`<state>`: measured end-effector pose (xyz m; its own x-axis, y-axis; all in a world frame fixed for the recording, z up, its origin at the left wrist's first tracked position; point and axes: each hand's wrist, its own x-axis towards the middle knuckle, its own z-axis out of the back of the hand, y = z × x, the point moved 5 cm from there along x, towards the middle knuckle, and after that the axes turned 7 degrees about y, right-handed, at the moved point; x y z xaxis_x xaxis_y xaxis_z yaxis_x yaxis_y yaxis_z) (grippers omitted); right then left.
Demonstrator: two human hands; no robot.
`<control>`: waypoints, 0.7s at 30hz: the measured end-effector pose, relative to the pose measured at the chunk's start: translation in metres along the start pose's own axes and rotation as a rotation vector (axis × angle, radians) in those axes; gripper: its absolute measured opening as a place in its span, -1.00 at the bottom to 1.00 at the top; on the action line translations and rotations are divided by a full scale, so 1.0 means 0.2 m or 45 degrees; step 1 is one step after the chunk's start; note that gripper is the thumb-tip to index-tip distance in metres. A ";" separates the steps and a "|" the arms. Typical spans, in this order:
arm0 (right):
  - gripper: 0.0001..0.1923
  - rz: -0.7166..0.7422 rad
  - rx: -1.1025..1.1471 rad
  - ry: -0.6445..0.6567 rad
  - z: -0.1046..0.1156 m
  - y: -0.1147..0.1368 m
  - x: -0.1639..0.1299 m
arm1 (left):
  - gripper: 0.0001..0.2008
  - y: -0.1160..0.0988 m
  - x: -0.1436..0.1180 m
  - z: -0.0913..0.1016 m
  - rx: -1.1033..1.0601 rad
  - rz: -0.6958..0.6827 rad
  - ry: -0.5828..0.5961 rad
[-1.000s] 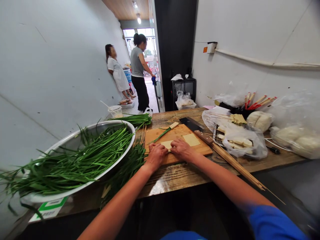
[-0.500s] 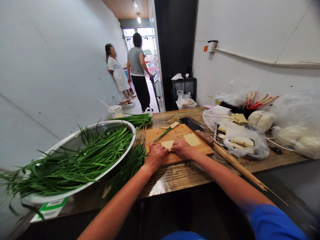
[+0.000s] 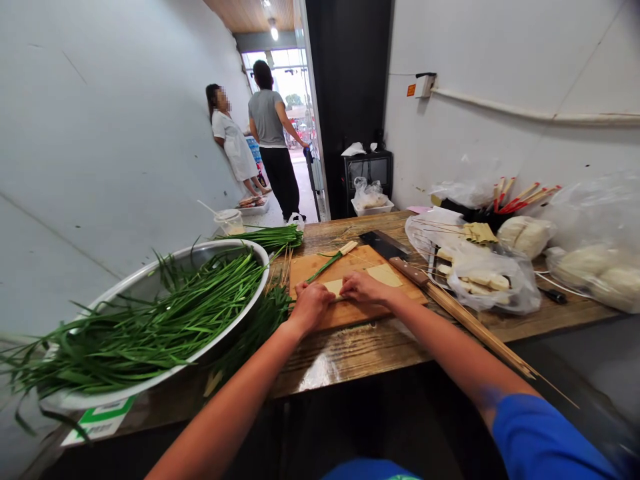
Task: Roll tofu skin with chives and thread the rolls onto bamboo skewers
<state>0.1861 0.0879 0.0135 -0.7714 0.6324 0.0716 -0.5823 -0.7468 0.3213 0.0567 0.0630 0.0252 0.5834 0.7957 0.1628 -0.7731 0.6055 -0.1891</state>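
Observation:
On the wooden cutting board (image 3: 350,317) my left hand (image 3: 311,304) and my right hand (image 3: 362,288) lie side by side, fingers closed on the near edge of a pale yellow tofu sheet (image 3: 333,287). That edge looks rolled between them; what is inside it is mostly hidden by my fingers. A second flat tofu sheet (image 3: 386,274) lies beyond my right hand. Behind my hands rests a finished-looking roll of tofu sheet with green chives (image 3: 327,262) sticking out. A cleaver (image 3: 383,245) lies at the board's far right corner.
At left a big metal basin (image 3: 265,267) overflows with chives (image 3: 190,320); more chives (image 3: 275,235) lie behind. Bamboo skewers (image 3: 475,327) and a wooden-handled knife (image 3: 413,272) sit right of the board, beside bagged food (image 3: 480,280). Two people (image 3: 273,127) stand near the doorway.
My right hand has shifted slightly left and its fingers have bunched closer on the sheet's near edge. My left hand has turned a little. The standing person's arm and head have moved.

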 end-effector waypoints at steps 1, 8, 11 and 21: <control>-0.82 0.003 0.005 -0.004 0.00 0.00 0.00 | -0.74 0.01 -0.01 0.00 -0.012 0.015 -0.022; -0.80 -0.041 -0.018 -0.177 0.00 0.05 -0.07 | -0.77 0.01 -0.06 -0.02 0.096 -0.097 -0.157; -0.79 -0.024 -0.136 -0.163 0.00 0.08 -0.07 | -0.79 0.00 -0.06 -0.03 0.172 -0.150 -0.142; -0.77 -0.033 -0.583 -0.020 -0.04 0.15 -0.05 | -0.75 0.01 -0.03 -0.02 0.103 -0.124 -0.102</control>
<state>0.1755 0.0582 0.0153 -0.7530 0.6525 0.0847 -0.6577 -0.7425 -0.1271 0.0523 0.0593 0.0198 0.6376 0.7272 0.2543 -0.7330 0.6742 -0.0903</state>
